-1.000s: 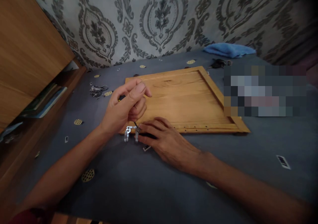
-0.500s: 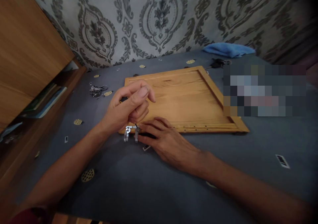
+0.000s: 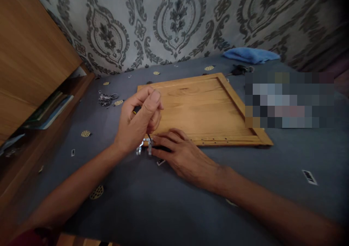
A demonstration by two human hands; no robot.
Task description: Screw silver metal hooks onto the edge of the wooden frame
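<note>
My left hand (image 3: pixel 144 115) is closed around a screwdriver (image 3: pixel 136 109), whose black and yellow handle end shows between thumb and fingers. Its thin shaft points down to a metal hinge (image 3: pixel 149 146) on the near left edge of a framed wooden door panel (image 3: pixel 201 108). Low on that edge, my right hand (image 3: pixel 181 151) holds the hinge from the right with thumb and index fingertips, while its other fingers rest on the panel. The screwdriver's tip meets the hinge, but the exact contact point is too small to make out.
A pile of metal hinges (image 3: pixel 108 99) lies on the dark cloth (image 3: pixel 122 202) at the left. Behind the panel are a blue cloth (image 3: pixel 251 55) and a dark object (image 3: pixel 240 69). A wooden cabinet (image 3: pixel 35 57) borders the left side. Several small holes dot the panel's near edge.
My left hand has turned about the screwdriver, its fingers curling in more tightly and showing more of the handle. My right hand, the hinge and the panel stay in place.
</note>
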